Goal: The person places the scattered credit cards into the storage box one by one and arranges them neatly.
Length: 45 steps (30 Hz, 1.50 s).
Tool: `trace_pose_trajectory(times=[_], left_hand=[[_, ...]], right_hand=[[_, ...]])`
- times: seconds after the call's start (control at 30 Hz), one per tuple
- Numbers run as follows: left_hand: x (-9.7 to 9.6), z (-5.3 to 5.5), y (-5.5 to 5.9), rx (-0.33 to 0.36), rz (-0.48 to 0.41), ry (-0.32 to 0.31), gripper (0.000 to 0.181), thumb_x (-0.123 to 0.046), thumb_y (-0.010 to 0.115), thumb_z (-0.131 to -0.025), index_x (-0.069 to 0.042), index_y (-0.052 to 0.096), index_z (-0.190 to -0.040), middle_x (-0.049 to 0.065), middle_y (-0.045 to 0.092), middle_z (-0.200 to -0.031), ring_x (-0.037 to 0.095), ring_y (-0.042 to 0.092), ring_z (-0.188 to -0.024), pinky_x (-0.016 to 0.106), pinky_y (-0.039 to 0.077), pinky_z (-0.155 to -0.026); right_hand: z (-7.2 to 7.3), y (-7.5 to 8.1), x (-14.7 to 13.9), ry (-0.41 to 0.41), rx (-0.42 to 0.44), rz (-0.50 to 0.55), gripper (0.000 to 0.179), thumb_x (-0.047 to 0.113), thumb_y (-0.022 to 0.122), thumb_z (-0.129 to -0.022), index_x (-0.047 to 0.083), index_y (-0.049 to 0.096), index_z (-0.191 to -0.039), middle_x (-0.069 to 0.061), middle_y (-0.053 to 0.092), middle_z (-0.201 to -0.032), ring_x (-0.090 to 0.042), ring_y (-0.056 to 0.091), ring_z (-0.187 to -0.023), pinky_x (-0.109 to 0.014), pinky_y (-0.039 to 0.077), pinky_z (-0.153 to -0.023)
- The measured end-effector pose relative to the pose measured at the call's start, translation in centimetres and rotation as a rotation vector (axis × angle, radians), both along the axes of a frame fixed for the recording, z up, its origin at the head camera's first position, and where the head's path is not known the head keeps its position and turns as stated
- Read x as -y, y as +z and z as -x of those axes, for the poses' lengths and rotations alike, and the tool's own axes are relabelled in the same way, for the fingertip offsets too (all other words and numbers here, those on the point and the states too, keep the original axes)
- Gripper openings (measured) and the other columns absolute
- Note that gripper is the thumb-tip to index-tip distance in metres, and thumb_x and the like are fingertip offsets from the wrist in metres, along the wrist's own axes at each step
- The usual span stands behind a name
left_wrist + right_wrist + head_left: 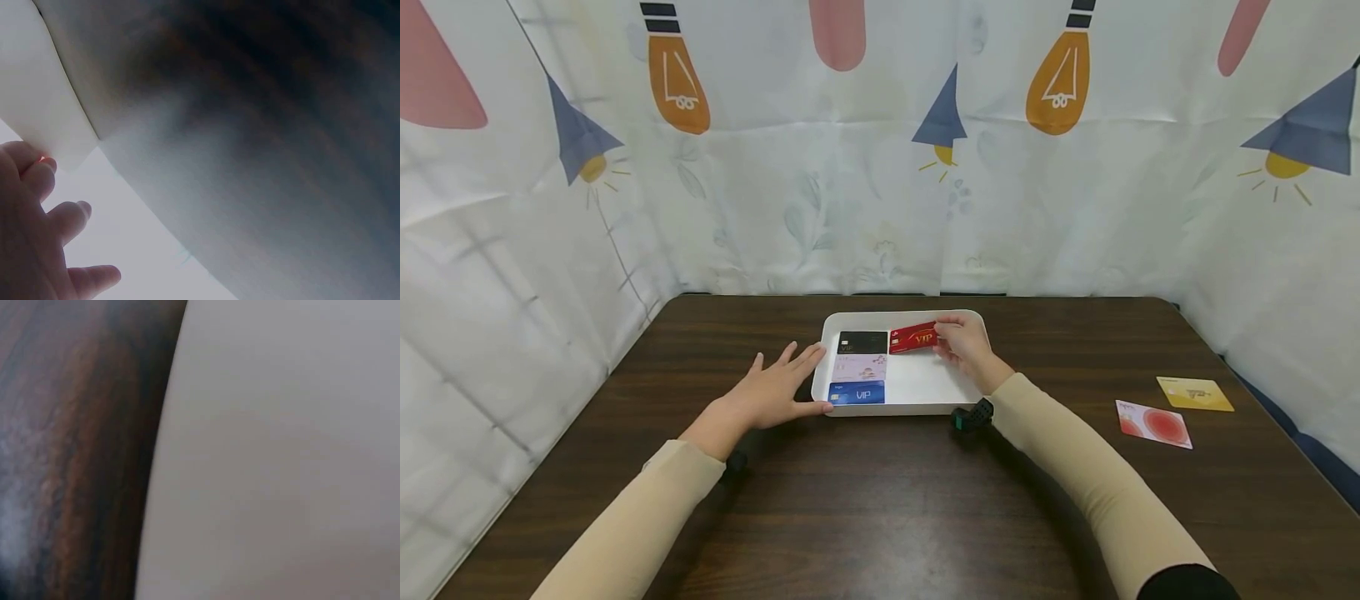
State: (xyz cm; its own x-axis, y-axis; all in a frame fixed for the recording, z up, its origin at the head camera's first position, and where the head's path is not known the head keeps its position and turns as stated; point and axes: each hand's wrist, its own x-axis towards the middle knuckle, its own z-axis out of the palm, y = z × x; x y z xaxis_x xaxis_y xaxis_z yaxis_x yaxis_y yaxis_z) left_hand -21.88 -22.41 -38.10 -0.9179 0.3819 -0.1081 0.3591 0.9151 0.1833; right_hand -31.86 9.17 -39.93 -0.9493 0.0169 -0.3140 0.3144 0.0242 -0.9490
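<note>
A white tray [925, 392] lies on the dark wooden table. In its left half a black VIP card [862, 342], a pale pink card [859, 367] and a blue VIP card [857, 392] are stacked in a column. My right hand [966, 346] pinches a red VIP card [912, 337] by its right end, over the tray's back, just right of the black card. My left hand [771, 392] has its fingers spread, fingertips at the tray's left rim and thumb by the front left corner. In the left wrist view, its fingers [69, 222] show beside the tray wall [44, 81].
On the table's right side lie a yellow card [1195, 393] and a pink card with a red circle [1153, 424]. A printed white curtain [880, 208] hangs behind the table [865, 508] and along its sides. The right wrist view shows mostly the tray's pale surface [269, 456].
</note>
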Motion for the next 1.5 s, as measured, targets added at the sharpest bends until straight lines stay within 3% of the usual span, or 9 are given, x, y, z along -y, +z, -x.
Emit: trace_pose_trajectory(times=[0.13,0.3,0.53,0.8,1.07,1.5], left_hand=[[0.0,-0.1,0.0,-0.002,-0.001,0.001,0.102,-0.072,0.059,-0.092,-0.013,0.02,-0.165,0.012,0.022,-0.169,0.042,0.014,-0.154,0.077,0.008,-0.112],[0.0,-0.1,0.1,0.0,-0.005,0.002,0.102,-0.071,0.059,-0.092,-0.012,0.019,-0.165,0.012,0.022,-0.169,0.042,0.014,-0.154,0.077,0.008,-0.112],[-0.1,-0.1,0.2,0.002,-0.006,0.0,0.102,-0.071,0.059,-0.092,-0.012,0.019,-0.165,0.012,0.021,-0.169,0.042,0.014,-0.154,0.077,0.008,-0.112],[-0.1,-0.1,0.2,0.001,-0.001,0.001,0.102,-0.071,0.059,-0.092,-0.012,0.019,-0.165,0.011,0.021,-0.169,0.042,0.014,-0.154,0.077,0.008,-0.112],[-0.1,-0.1,0.2,0.003,0.001,0.004,0.102,-0.071,0.059,-0.092,-0.012,0.02,-0.165,0.012,0.022,-0.169,0.043,0.014,-0.154,0.077,0.008,-0.112],[0.0,0.0,0.1,0.0,0.01,0.003,0.103,-0.073,0.058,-0.091,-0.013,0.019,-0.166,0.011,0.021,-0.169,0.042,0.014,-0.154,0.077,0.008,-0.112]], right_hand=[[-0.1,0.1,0.2,0.062,-0.024,-0.072,0.051,0.012,0.071,-0.098,0.007,0.053,-0.146,-0.017,0.054,-0.142,-0.021,0.059,-0.093,-0.02,0.054,-0.065],[0.0,0.1,0.5,0.132,-0.067,-0.237,0.064,0.003,0.077,-0.091,0.006,0.05,-0.15,-0.017,0.056,-0.136,-0.024,0.055,-0.103,-0.019,0.051,-0.063],[0.6,0.0,0.1,0.215,-0.108,-0.434,0.067,0.001,0.081,-0.087,0.005,0.052,-0.147,-0.017,0.058,-0.124,-0.02,0.055,-0.084,-0.019,0.048,-0.059],[1.1,-0.1,-0.2,0.253,-0.095,-0.506,0.063,0.005,0.082,-0.087,0.004,0.055,-0.144,-0.017,0.059,-0.119,-0.015,0.052,-0.069,-0.019,0.048,-0.056],[1.0,-0.1,-0.2,0.257,-0.073,-0.543,0.063,0.006,0.082,-0.088,0.005,0.054,-0.144,-0.017,0.056,-0.123,-0.02,0.052,-0.082,-0.02,0.048,-0.057],[1.0,-0.2,-0.2,0.287,-0.093,-0.599,0.061,0.008,0.083,-0.088,0.005,0.056,-0.142,-0.015,0.055,-0.117,-0.016,0.05,-0.073,-0.019,0.048,-0.055]])
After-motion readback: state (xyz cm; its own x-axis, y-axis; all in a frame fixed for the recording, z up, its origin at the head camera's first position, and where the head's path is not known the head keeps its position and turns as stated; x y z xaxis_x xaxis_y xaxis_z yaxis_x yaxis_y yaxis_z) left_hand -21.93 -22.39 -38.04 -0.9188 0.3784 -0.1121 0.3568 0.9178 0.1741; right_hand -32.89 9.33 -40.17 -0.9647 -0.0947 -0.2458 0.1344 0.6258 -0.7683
